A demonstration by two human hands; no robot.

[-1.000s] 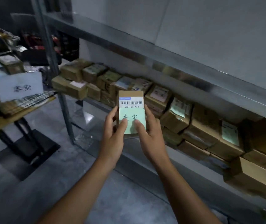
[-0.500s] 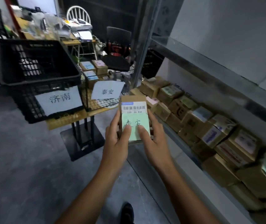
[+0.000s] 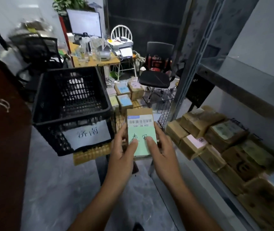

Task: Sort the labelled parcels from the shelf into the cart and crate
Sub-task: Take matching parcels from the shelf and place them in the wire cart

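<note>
Status: the parcel (image 3: 140, 129) is held in both hands, in the air just right of the black crate (image 3: 71, 121), off its right front corner and level with its front wall. It is not in the crate and not touching it. The label side is turned toward the camera: a barcode strip with "530 D5 A32" is on top, and a green field with two handwritten characters is below. Brown cardboard is exposed above the label.

The left hand (image 3: 122, 155) is clamped on the parcel's left edge, with the thumb laid on the green field and the fingers wrapped behind. The right hand (image 3: 163, 152) is clamped on the right edge the same way. The two thumbs are set close together on the label but apart.

The crate is seated on a yellowish slatted platform (image 3: 89, 155). A white sign (image 3: 88, 135) with two characters is fixed to its front wall. The crate interior is dark and its contents cannot be told.

A wire cart (image 3: 164, 114) is placed directly right of the crate, behind the held parcel. Several labelled parcels (image 3: 124, 100) are laid in it, blue and pink labels up.

The shelf (image 3: 232, 85) is located well right of the crate, and its lower level is packed with rows of brown boxes (image 3: 216, 137). A black office chair (image 3: 155, 78) and a cluttered desk (image 3: 98, 60) are seen behind the crate, and a monitor (image 3: 84, 22) further behind.
</note>
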